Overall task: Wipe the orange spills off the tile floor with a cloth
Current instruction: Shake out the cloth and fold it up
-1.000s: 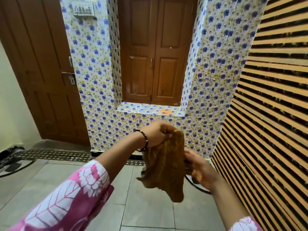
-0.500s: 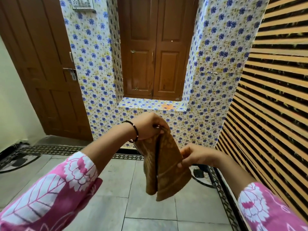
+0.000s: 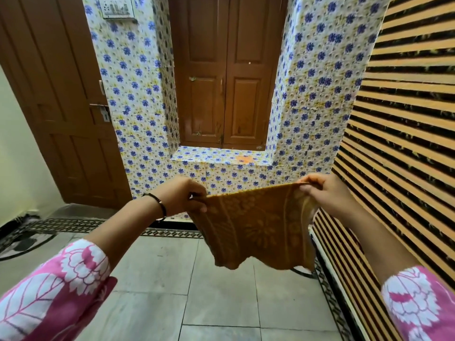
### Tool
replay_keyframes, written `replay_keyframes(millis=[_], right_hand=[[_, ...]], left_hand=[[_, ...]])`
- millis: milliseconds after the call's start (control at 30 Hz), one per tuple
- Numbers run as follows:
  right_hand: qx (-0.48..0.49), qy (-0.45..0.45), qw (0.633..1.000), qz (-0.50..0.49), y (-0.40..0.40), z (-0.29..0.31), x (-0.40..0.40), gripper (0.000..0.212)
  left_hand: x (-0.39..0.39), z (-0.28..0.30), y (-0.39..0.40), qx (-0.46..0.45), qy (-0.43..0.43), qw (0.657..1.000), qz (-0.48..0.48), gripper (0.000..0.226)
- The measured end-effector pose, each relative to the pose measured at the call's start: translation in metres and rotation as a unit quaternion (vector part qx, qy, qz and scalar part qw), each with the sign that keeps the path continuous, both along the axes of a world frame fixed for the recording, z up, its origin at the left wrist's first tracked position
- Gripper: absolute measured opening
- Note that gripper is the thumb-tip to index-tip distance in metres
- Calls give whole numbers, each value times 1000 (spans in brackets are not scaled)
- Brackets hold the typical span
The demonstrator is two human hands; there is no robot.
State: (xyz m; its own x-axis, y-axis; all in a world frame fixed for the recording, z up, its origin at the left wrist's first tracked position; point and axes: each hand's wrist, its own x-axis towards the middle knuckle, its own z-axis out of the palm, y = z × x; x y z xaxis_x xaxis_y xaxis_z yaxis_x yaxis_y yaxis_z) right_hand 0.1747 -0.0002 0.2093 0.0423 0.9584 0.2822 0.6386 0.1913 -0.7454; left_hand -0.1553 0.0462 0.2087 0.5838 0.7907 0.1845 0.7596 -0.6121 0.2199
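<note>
A mustard-brown patterned cloth [image 3: 256, 225] hangs spread out in the air in front of me. My left hand [image 3: 183, 195] pinches its upper left corner and my right hand [image 3: 325, 193] pinches its upper right corner, so the top edge is stretched between them. An orange spill [image 3: 243, 159] lies on the flowered tile ledge [image 3: 197, 155] below the wooden shutters, beyond the cloth. The grey tile floor [image 3: 197, 291] below shows no orange marks where it is visible.
A brown door [image 3: 61, 107] stands at left, closed wooden shutters [image 3: 225, 77] in the niche ahead, a striped orange-and-black wall [image 3: 406, 143] close on the right. A dark round object [image 3: 24, 239] sits on the floor at far left. Another dark curved object [image 3: 301, 271] is partly hidden behind the cloth.
The cloth hung folded from my left hand; my right hand took an edge and pulled it rightward, so it is now opened flat between both hands.
</note>
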Motion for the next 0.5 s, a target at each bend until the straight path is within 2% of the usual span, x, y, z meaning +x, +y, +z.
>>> replay_keyframes(millis=[67, 100, 200, 267, 367, 500], right_hand=[[20, 71, 997, -14, -5, 4, 7, 10], [23, 101, 994, -19, -7, 6, 9, 10], [12, 237, 971, -13, -18, 11, 10, 7], [-4, 355, 935, 15, -25, 13, 11, 5], [-13, 478, 878, 37, -30, 12, 14, 11], [-60, 550, 833, 5, -24, 6, 7, 26]], left_hand=[[-4, -7, 4, -3, -107, 994, 23, 5], [-4, -9, 4, -31, -186, 981, 35, 5], [5, -7, -3, -145, -425, 893, 36, 8], [10, -4, -6, -187, -527, 828, 33, 4], [15, 0, -8, -248, -621, 744, 15, 11], [28, 1, -9, -309, -643, 700, 41, 22]])
